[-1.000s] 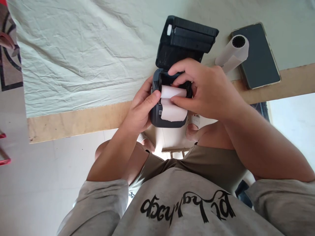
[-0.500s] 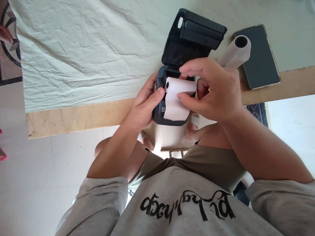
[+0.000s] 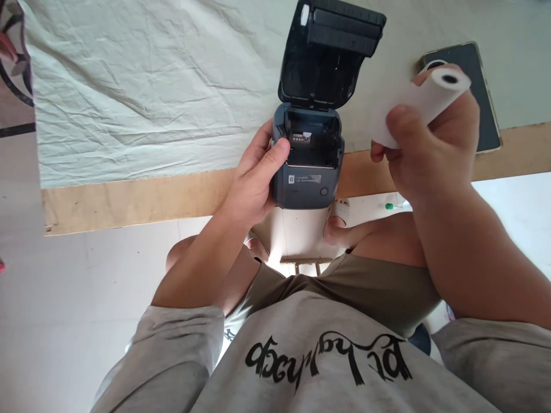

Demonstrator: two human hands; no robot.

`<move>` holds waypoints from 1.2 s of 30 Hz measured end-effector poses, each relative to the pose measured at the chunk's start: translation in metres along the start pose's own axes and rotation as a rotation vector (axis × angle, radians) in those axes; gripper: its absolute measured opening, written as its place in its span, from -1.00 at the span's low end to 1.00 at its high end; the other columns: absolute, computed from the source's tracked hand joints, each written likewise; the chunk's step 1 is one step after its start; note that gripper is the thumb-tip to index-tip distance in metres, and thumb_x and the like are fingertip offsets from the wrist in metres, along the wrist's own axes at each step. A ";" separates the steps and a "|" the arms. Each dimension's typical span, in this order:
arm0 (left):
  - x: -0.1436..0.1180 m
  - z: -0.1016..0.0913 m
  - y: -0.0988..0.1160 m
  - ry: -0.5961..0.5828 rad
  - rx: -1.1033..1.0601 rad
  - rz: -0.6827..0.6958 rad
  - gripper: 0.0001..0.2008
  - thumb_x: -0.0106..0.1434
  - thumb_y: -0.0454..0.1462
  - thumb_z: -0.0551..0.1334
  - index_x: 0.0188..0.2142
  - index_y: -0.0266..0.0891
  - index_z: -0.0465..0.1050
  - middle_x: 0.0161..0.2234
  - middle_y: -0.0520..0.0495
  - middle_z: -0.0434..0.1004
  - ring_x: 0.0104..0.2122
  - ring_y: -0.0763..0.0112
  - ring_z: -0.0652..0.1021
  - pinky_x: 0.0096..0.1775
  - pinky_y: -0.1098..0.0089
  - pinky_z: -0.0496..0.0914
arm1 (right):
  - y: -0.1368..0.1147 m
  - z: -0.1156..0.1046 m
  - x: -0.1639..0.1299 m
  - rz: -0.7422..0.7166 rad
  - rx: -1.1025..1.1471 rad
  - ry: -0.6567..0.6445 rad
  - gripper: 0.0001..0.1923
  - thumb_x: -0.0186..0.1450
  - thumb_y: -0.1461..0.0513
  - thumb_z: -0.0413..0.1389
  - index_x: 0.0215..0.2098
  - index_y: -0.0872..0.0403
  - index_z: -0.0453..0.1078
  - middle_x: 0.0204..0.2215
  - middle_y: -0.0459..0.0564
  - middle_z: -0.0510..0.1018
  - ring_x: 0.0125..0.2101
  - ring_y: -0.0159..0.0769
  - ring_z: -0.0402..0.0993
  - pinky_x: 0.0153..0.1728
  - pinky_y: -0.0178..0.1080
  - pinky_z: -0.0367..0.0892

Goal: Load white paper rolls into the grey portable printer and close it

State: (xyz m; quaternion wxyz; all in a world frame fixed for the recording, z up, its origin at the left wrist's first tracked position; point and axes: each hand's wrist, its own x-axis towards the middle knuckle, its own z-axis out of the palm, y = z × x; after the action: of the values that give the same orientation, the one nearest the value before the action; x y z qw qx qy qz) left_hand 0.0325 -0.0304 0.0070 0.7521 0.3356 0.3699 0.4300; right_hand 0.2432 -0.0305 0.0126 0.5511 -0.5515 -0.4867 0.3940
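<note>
The left hand [image 3: 252,183] clasps the open thermal printer [image 3: 307,166] at frame centre on the tabletop [image 3: 129,201] edge. The right hand [image 3: 430,149] grips the paper roll [image 3: 419,100], upper right. The roll is likely light and crushable; it is best held across its ends.

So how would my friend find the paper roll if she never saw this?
Start at the wrinkly pale cloth on the table, then find the dark little printer with its lid flipped up. Just right of it, the right hand holds the paper roll: the only white tube, raised off the table.
</note>
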 end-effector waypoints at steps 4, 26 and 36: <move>-0.002 0.005 0.003 0.028 0.016 -0.021 -0.79 0.37 -0.19 0.15 -0.06 -0.17 0.43 -0.13 -0.02 0.59 0.26 0.12 0.39 0.21 0.13 0.39 | 0.003 -0.006 -0.003 -0.262 -0.462 -0.032 -0.71 0.13 0.11 0.26 -0.30 0.02 0.29 -0.32 -0.08 0.46 -0.40 -0.39 0.43 -0.36 -0.23 0.39; 0.001 -0.003 -0.005 -0.072 0.004 0.037 -0.78 0.35 -0.16 0.18 -0.04 -0.12 0.41 -0.14 0.02 0.58 0.02 0.30 0.58 -0.02 0.30 0.54 | 0.017 -0.047 0.031 -0.304 -0.891 0.274 -0.49 0.00 0.30 0.27 -0.05 0.07 0.41 -0.01 0.18 0.40 -0.07 -0.17 0.42 -0.13 -0.17 0.35; 0.001 -0.003 -0.004 -0.063 -0.001 0.036 -0.78 0.36 -0.19 0.17 -0.03 -0.13 0.41 -0.17 0.04 0.61 0.09 0.21 0.54 0.09 0.22 0.50 | 0.013 -0.045 0.020 -0.321 -0.714 -0.004 -0.32 0.04 0.39 0.16 0.13 -0.06 0.28 -0.05 0.00 0.49 -0.10 -0.28 0.44 -0.16 -0.24 0.31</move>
State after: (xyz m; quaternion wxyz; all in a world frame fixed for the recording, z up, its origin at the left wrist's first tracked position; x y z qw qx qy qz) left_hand 0.0317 -0.0301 0.0016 0.7556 0.3552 0.3397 0.4329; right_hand 0.2929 -0.0200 0.0050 0.3784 -0.6246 -0.6743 0.1095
